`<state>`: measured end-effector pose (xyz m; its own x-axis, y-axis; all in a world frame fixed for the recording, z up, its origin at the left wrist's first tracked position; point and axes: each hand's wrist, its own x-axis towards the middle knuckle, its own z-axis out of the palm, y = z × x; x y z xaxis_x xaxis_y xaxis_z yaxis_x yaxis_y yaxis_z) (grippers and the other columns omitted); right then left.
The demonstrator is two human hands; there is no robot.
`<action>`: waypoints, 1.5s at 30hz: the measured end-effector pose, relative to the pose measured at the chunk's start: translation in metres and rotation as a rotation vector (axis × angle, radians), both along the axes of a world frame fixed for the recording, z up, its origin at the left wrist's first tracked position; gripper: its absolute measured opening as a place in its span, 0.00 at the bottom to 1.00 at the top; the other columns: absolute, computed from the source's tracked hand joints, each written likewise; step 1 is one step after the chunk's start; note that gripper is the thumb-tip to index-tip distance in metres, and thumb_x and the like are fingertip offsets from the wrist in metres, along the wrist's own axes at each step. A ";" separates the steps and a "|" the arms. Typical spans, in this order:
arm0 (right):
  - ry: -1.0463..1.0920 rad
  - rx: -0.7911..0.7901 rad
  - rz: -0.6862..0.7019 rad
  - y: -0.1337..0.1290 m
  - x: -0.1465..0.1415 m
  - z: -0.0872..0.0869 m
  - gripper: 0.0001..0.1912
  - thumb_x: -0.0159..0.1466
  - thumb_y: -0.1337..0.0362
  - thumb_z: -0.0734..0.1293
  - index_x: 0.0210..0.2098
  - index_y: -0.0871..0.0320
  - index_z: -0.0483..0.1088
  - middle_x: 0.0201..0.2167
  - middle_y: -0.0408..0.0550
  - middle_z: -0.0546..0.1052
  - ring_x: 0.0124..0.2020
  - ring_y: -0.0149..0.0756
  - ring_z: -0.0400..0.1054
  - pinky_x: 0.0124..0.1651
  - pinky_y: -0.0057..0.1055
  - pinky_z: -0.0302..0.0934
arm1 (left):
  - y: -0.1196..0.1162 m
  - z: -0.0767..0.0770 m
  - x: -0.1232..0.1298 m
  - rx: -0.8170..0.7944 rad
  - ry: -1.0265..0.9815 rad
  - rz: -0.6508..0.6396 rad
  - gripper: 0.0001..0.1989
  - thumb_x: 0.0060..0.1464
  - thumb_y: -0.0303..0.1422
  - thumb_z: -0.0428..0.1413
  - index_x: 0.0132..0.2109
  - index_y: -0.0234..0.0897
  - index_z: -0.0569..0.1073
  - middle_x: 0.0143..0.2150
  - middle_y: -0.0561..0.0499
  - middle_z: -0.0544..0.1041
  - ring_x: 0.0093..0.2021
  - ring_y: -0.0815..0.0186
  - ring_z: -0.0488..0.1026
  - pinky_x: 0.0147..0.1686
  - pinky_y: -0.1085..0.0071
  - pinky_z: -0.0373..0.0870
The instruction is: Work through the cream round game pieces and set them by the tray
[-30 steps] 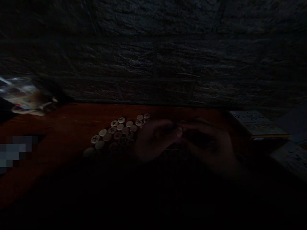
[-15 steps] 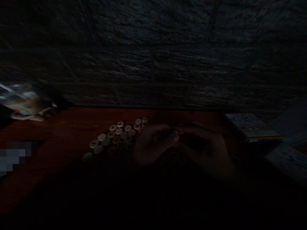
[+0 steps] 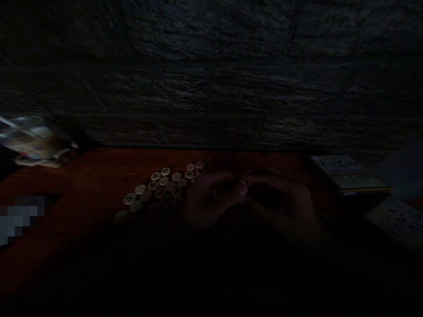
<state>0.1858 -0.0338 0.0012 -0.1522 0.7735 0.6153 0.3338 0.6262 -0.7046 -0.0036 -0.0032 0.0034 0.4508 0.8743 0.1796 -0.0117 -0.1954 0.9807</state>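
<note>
The scene is very dark. Several round pale pieces (image 3: 164, 180), some marked with black or red characters, lie flat on the reddish wooden table (image 3: 99, 169) left of my hands. My left hand (image 3: 213, 198) is curled, thumb against fingers, around something small that I cannot make out. Close against its fingertips, my right hand (image 3: 286, 202) has its fingers and thumb brought together at the same spot. A few more round shapes are faintly visible below my hands, mostly lost in shadow.
A clear cup with a straw (image 3: 31, 136) stands at the far left. To the right lie a flat box with a patterned top (image 3: 346, 171) and another patterned surface (image 3: 399, 218). Behind the table rises a dark stone wall (image 3: 211, 88).
</note>
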 end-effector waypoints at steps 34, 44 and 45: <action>-0.012 -0.004 -0.004 -0.002 -0.001 0.003 0.16 0.61 0.67 0.78 0.48 0.49 0.82 0.40 0.46 0.82 0.41 0.37 0.78 0.41 0.33 0.75 | -0.001 0.003 0.000 -0.005 0.000 0.002 0.13 0.59 0.42 0.62 0.39 0.36 0.81 0.36 0.47 0.83 0.38 0.61 0.80 0.36 0.69 0.74; -0.013 -0.002 0.008 0.001 0.000 -0.002 0.20 0.61 0.68 0.78 0.52 0.49 0.80 0.39 0.44 0.80 0.39 0.34 0.77 0.42 0.31 0.73 | 0.000 0.002 0.001 -0.003 0.010 -0.012 0.14 0.59 0.42 0.61 0.37 0.34 0.78 0.34 0.48 0.80 0.36 0.64 0.77 0.36 0.70 0.71; -0.012 0.006 0.010 0.002 0.001 -0.003 0.20 0.61 0.67 0.79 0.52 0.49 0.80 0.39 0.44 0.80 0.40 0.34 0.77 0.42 0.31 0.73 | 0.001 0.002 0.001 -0.006 0.012 -0.010 0.14 0.59 0.42 0.61 0.36 0.34 0.78 0.34 0.48 0.80 0.36 0.64 0.76 0.35 0.70 0.71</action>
<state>0.1865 -0.0320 -0.0016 -0.1676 0.7680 0.6181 0.3357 0.6340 -0.6967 -0.0026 -0.0026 0.0055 0.4616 0.8710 0.1685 -0.0015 -0.1892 0.9819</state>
